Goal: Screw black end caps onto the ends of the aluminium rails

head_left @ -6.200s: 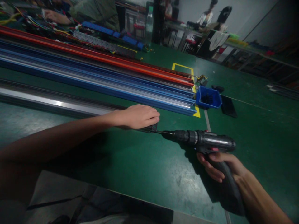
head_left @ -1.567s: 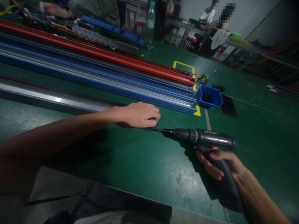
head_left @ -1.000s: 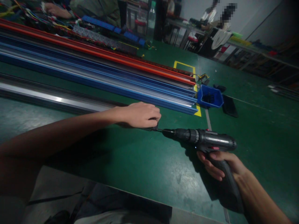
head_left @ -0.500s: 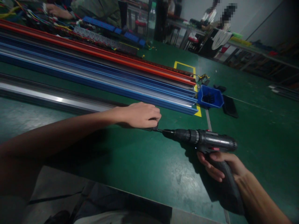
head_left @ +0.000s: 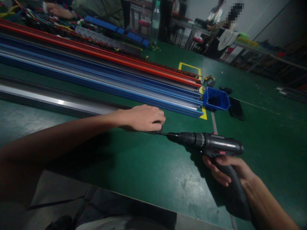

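Note:
My right hand (head_left: 230, 172) is wrapped round the handle of a black cordless drill (head_left: 216, 143), which points left. A long thin bit (head_left: 170, 134) runs from its chuck to the end of a long dark metal profile (head_left: 59, 101) with a bright silver strip. Over that end, my left hand (head_left: 146, 118) is closed, its fingers curled down round the profile. The bit's tip meets the end by my left fingertips; the exact contact is too small to make out.
Blue profiles (head_left: 144, 98) and a red-orange one (head_left: 120, 57) lie parallel behind. At their right ends stands a blue bin (head_left: 217, 99) with dark small parts, beside a black flat object (head_left: 236, 108). Farther back are a plastic bottle (head_left: 155, 24), wires, and another person's hand (head_left: 59, 11).

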Available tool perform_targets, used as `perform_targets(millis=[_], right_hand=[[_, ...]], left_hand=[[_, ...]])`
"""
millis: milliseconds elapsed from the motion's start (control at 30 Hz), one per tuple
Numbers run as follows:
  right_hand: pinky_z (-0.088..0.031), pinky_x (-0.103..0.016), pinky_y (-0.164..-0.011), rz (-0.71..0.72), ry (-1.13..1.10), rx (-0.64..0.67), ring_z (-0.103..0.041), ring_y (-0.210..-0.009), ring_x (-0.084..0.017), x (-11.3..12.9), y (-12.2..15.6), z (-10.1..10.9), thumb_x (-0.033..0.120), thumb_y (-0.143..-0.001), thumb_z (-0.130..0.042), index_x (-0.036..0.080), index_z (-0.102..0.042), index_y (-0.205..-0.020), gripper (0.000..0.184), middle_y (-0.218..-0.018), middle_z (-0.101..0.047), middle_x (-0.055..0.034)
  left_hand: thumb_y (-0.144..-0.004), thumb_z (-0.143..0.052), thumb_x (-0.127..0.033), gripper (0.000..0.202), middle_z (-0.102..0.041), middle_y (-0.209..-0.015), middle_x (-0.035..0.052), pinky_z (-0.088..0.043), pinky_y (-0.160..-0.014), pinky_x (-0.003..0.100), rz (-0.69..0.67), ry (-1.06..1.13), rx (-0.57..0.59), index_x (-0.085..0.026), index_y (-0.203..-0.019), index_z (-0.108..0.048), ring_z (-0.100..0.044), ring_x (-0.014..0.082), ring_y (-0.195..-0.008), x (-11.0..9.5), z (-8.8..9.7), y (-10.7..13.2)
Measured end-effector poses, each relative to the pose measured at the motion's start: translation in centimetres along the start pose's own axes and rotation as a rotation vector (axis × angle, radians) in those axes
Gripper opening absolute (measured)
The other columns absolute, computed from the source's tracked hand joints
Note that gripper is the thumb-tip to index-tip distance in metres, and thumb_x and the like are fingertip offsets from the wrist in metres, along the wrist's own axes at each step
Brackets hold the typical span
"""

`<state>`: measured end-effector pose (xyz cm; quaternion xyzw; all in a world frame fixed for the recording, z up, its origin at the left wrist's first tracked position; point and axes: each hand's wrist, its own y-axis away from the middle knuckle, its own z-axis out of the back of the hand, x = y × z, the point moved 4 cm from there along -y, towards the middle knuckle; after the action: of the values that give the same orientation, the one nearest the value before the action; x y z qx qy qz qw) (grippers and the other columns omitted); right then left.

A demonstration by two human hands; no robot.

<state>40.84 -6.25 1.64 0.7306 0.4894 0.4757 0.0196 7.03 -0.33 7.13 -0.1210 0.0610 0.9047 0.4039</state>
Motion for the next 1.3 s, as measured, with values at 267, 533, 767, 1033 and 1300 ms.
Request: perform_targets(millis=[267,533,767,1033,1300], right_hand=[[-0.051,-0.019,-0.040,0.003,-0.002,0.004,-0.045,-0.036,-0.005,-0.1,0.0,0.1,0.030,-0.084,-0.071,0.006,-0.075,-0.093,0.026,-0.069,-0.064,-0.0049],[-0.052,-0.020,-0.041,-0.001,-0.013,-0.014,-0.049,-0.036,-0.006,0.1,0.0,-0.3,0.029,-0.084,-0.072,0.005,-0.075,-0.094,0.026,-0.071,-0.066,-0.0063],[-0.055,-0.020,-0.042,-0.006,-0.027,0.017,-0.052,-0.037,-0.007,0.0,0.0,-0.2,0.028,-0.084,-0.072,0.005,-0.076,-0.098,0.027,-0.073,-0.068,-0.0075],[-0.056,-0.019,-0.045,-0.006,-0.023,0.106,-0.057,-0.041,-0.007,0.5,-0.4,-0.9,0.026,-0.086,-0.068,0.006,-0.076,-0.113,0.035,-0.095,-0.075,-0.0177],[-0.057,-0.020,-0.045,0.006,-0.015,0.127,-0.052,-0.039,-0.006,0.3,-0.4,-0.6,0.028,-0.090,-0.066,0.003,-0.077,-0.099,0.028,-0.071,-0.068,-0.0078]], left_hand=[[-0.099,-0.044,-0.038,0.027,-0.067,-0.099,0.0039,-0.036,-0.066,0.031,0.004,-0.003,0.010,-0.023,-0.092,-0.065,-0.061,0.0210,-0.093,0.0,0.1,0.0],[-0.100,-0.043,-0.040,0.028,-0.067,-0.100,0.0038,-0.036,-0.066,0.031,0.002,-0.002,0.008,-0.023,-0.092,-0.064,-0.060,0.0205,-0.093,0.0,0.1,0.0],[-0.100,-0.045,-0.038,0.027,-0.066,-0.098,0.0036,-0.035,-0.065,0.031,-0.001,-0.011,0.004,-0.022,-0.092,-0.065,-0.061,0.0202,-0.091,-0.1,0.1,0.0],[-0.100,-0.045,-0.038,0.026,-0.066,-0.098,0.0032,-0.036,-0.065,0.031,-0.001,-0.025,0.005,-0.022,-0.092,-0.064,-0.062,0.0208,-0.093,0.0,-0.1,-0.1],[-0.100,-0.044,-0.038,0.027,-0.066,-0.099,0.0036,-0.037,-0.067,0.032,0.000,-0.031,0.011,-0.022,-0.093,-0.064,-0.062,0.0210,-0.094,-0.1,-0.1,0.0]])
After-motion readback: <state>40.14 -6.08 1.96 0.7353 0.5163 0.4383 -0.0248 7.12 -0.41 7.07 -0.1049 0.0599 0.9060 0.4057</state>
